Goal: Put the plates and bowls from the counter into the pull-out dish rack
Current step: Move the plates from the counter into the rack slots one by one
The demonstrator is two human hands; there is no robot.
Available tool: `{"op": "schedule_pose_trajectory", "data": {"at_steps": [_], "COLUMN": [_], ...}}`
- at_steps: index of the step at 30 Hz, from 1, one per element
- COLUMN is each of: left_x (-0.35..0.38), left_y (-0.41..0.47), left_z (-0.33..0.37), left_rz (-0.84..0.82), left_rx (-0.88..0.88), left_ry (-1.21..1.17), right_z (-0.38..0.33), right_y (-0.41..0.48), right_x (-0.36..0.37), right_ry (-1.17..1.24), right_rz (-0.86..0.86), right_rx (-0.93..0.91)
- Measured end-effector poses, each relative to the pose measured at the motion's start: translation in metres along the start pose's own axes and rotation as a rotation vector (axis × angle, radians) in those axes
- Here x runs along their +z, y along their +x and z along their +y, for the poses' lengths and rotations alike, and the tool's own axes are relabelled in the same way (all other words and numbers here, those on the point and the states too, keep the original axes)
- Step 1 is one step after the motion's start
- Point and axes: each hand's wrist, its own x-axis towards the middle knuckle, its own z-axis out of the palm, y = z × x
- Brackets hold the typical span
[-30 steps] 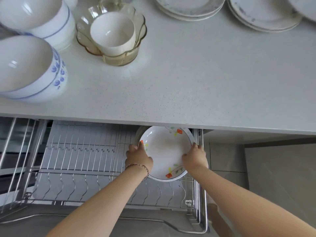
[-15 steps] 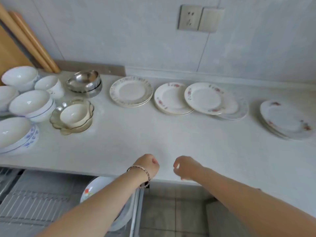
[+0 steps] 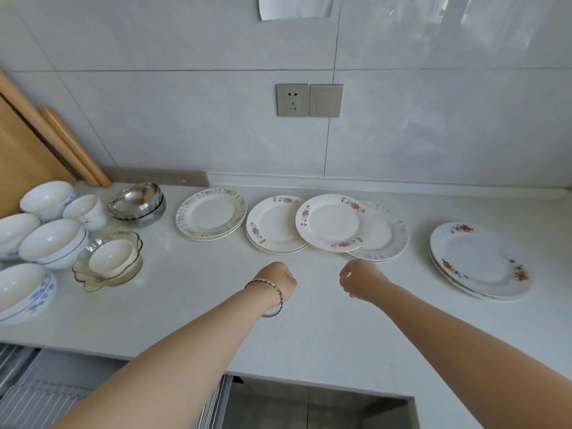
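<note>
While nothing is grasped, the left hand (image 3: 275, 281) and right hand (image 3: 360, 280) are clenched above the counter (image 3: 192, 305); plates (image 3: 329, 222) are spread just beyond, bowls (image 3: 52, 243) grouped leftward, the dish rack (image 3: 37, 400) seen below.

Nearer to us than the rose plate (image 3: 329, 222), which leans across two plate stacks, a broad stretch of counter (image 3: 192, 305) gives room. Our left hand (image 3: 277, 281) and right hand (image 3: 360, 281) hover there, fingers curled. Left of the rose plate, crowded bowls (image 3: 51, 239) and an amber glass dish (image 3: 93, 280) bar the way. To its right, a gap of counter lies before another plate stack (image 3: 476, 261). Behind it stands the wall (image 3: 402, 134).
</note>
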Motion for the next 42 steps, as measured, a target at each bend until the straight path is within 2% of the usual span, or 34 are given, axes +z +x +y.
{"op": "schedule_pose_trajectory", "data": {"at_steps": [8,10,14,17,20,23,27,33,37,42], "left_x": [-0.007,-0.009,-0.005,0.001,0.013,0.022,0.026,-0.003,-0.022,-0.026], "left_y": [0.063,0.089,0.153,0.201,0.244,0.265,0.269,0.209,0.141,0.042], "left_z": [-0.011,-0.008,0.008,0.024,0.033,0.039,0.038,0.026,-0.002,-0.055], "left_rz": [-0.034,-0.057,-0.097,-0.116,-0.129,-0.143,-0.163,-0.096,0.012,0.221], "left_rx": [-0.084,-0.085,-0.098,-0.154,-0.217,-0.263,-0.285,-0.221,-0.175,-0.245], "left_ry": [-0.074,-0.097,-0.134,-0.244,-0.416,-0.605,-0.694,-0.819,-0.987,-1.384], "right_z": [0.002,0.001,0.009,0.021,0.034,0.045,0.049,0.034,0.011,-0.026], "right_y": [0.056,0.082,0.136,0.176,0.205,0.219,0.215,0.171,0.125,0.061], "right_x": [0.008,0.001,-0.013,-0.020,-0.020,-0.014,-0.013,-0.025,-0.017,0.020], "right_ry": [0.133,0.169,0.341,0.518,0.612,0.683,0.776,0.837,0.928,1.014], "right_rz": [-0.047,0.004,0.186,0.264,0.304,0.328,0.401,0.423,0.329,0.095], "right_rx": [0.098,0.135,0.350,0.570,0.669,0.660,0.651,0.442,0.252,0.076]}}
